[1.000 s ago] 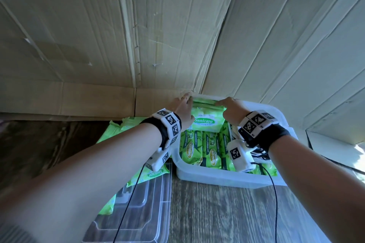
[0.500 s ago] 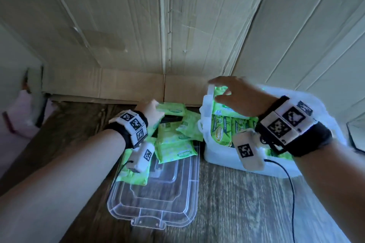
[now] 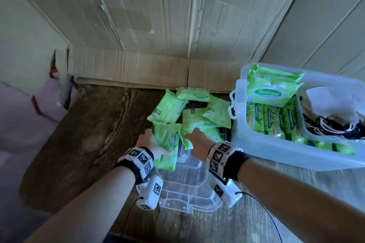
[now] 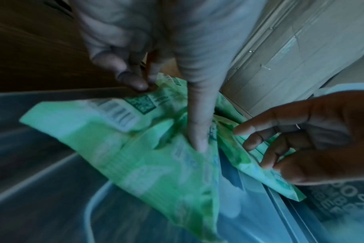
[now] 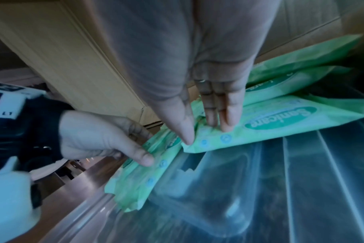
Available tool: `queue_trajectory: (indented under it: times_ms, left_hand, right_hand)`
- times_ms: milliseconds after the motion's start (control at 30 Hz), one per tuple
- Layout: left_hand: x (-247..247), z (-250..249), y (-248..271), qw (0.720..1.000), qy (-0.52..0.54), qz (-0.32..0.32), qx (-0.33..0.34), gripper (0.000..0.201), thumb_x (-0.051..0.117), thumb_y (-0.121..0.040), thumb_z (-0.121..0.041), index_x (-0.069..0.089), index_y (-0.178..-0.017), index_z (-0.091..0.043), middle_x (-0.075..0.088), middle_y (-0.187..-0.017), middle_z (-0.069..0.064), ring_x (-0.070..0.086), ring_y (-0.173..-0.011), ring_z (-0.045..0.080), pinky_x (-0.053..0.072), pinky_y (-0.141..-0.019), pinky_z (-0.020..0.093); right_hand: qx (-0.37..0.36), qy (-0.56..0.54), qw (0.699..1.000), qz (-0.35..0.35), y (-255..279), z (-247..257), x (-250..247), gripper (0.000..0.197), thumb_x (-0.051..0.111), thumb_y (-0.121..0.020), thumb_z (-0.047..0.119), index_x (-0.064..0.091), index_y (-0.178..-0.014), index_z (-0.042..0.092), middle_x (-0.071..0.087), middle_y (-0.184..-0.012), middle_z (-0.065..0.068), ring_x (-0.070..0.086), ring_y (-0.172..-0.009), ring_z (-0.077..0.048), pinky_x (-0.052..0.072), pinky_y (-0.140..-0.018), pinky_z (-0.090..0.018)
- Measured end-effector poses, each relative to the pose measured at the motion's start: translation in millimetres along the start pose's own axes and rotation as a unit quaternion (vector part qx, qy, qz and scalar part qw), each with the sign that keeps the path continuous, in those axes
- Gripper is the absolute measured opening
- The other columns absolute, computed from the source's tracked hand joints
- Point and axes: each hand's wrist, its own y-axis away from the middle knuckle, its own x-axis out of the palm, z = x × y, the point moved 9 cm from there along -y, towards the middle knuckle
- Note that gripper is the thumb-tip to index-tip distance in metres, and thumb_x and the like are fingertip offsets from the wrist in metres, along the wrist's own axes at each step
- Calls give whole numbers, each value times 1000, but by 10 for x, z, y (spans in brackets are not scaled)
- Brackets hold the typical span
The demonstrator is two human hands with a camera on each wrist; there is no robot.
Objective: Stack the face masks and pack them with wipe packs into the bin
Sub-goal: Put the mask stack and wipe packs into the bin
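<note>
Several loose green wipe packs [image 3: 197, 112] lie on the table and on the far end of a clear lid [image 3: 185, 183]. My left hand [image 3: 156, 142] grips the nearest wipe pack [image 3: 167, 144], thumb on top and fingers behind its far edge, as the left wrist view shows. My right hand [image 3: 194, 134] rests straight fingers [image 5: 218, 118] on a neighbouring Sanicare pack [image 5: 280, 118], thumb at its near corner. The clear bin [image 3: 276, 156] at right holds upright wipe packs [image 3: 264, 118], one pack on top [image 3: 270, 89], and white and dark face masks [image 3: 331, 104].
Cardboard sheets [image 3: 158, 25] wall off the back of the wooden table [image 3: 94, 134]. The bin stands close to the right of the lid. Cables run from both wrist units toward me. A pale pink object [image 3: 19, 116] is at the far left.
Both hands have left the bin and moved left to the loose packs over the lid. The left hand has taken hold of a pack, and the view has swung left.
</note>
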Motion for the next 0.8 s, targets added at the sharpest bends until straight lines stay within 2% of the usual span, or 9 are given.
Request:
queue_trajectory:
  times_ms: [67, 167, 333, 467, 533, 633, 700, 733, 800]
  left_hand:
    - [-22, 19, -6, 1000, -16, 18, 1, 93, 89, -51, -46, 44, -123, -5, 57, -117, 11, 61, -100, 25, 54, -85, 35]
    - [52, -22, 14, 998, -50, 42, 9, 87, 85, -58, -50, 47, -120, -3, 53, -122, 13, 57, -104, 27, 52, -85, 33]
    - [0, -66, -42, 999, 26, 19, 30, 73, 82, -69, -25, 37, -123, -6, 55, -111, 9, 58, -94, 26, 52, -77, 33]
    - [-40, 51, -121, 989, 133, 66, 3, 86, 75, -76, -10, 20, -142, -13, 57, -101, 13, 61, -74, 24, 50, -55, 29]
    - [-24, 71, -142, 977, 189, 102, -4, 70, 67, -81, -2, 28, -139, -12, 63, -91, 16, 61, -54, 19, 44, -42, 24]
    - [-139, 28, -187, 964, 241, 111, 18, 35, 55, -87, 2, 47, -120, -5, 62, -60, 8, 54, -36, 12, 32, -32, 19]
    - [-224, -42, -220, 948, 290, 126, 39, 26, 49, -92, 0, 52, -117, 0, 57, -55, 9, 49, -29, 9, 27, -28, 15]
    - [-278, -69, -264, 943, 308, 119, 46, 23, 47, -94, -2, 54, -116, 2, 57, -52, 8, 47, -28, 8, 26, -27, 14]
    - [-460, -77, -395, 951, 300, 50, 55, 24, 51, -94, -8, 59, -112, 4, 59, -49, 2, 48, -33, 8, 32, -33, 16]
  right_hand:
    - [-17, 13, 1000, 0, -26, 28, 9, 60, 44, -84, -8, 35, -140, 15, 36, -130, -18, 52, -109, -29, 46, -80, -30]
    - [-44, 55, 997, 15, -18, 77, 101, 77, 45, -84, -8, 20, -146, 30, 20, -144, -19, 45, -117, -31, 49, -85, -34]
    - [-54, 181, 982, 3, -17, 196, 263, 88, 55, -89, 10, -5, -145, 41, 6, -151, -21, 39, -123, -36, 48, -85, -36]
    - [-56, 201, 978, -32, 0, 215, 261, 84, 57, -90, 20, -3, -146, 40, 9, -150, -23, 33, -127, -35, 40, -97, -40]
    - [-66, 201, 976, -48, 47, 226, 230, 81, 60, -88, 29, 5, -146, 38, 13, -148, -23, 30, -129, -35, 35, -101, -43]
    - [-85, 109, 985, -105, 109, 258, 20, 65, 57, -87, 15, 27, -142, 35, 16, -148, -13, 27, -131, -31, 30, -106, -44]
    - [-82, -23, 982, -170, 139, 232, -239, 49, 56, -87, 8, 45, -132, 25, 29, -145, -4, 30, -130, -24, 29, -109, -39]
    - [-68, -108, 970, -207, 162, 180, -403, 31, 56, -89, 14, 54, -120, 18, 44, -134, -4, 41, -120, -19, 35, -104, -29]
    - [-20, -272, 934, -229, 168, 32, -599, 12, 52, -94, 25, 53, -88, 15, 57, -89, -1, 55, -81, -11, 41, -68, -6]
